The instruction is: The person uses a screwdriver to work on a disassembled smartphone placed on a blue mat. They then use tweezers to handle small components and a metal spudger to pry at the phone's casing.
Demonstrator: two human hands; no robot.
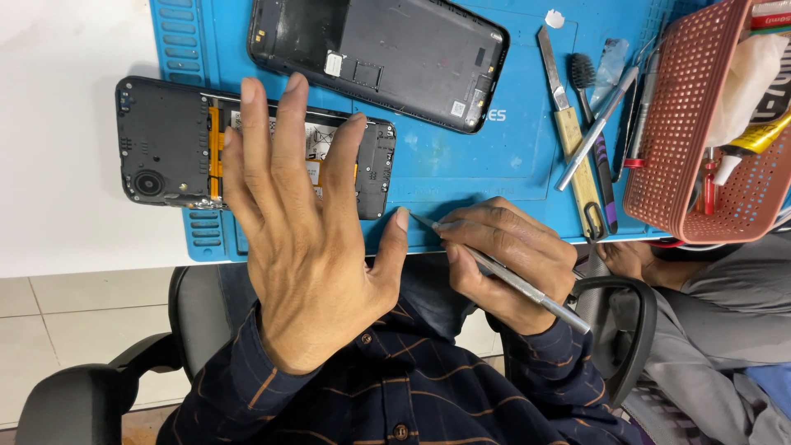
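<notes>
Left hand flat, fingers spread wide, holding nothing, pressing down on opened phone under them. Right hand fingers pinched around thin metal pry tool, tip near left thumb. Prying step, looks like; needs tip slid carefully under phone edge.

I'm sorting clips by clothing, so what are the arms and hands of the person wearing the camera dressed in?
Both hands are bare: no gloves, and no rings or watch show. The left hand and right hand come out of long dark navy shirt sleeves crossed by thin orange check lines, with buttoned cuffs at the wrists.
</notes>
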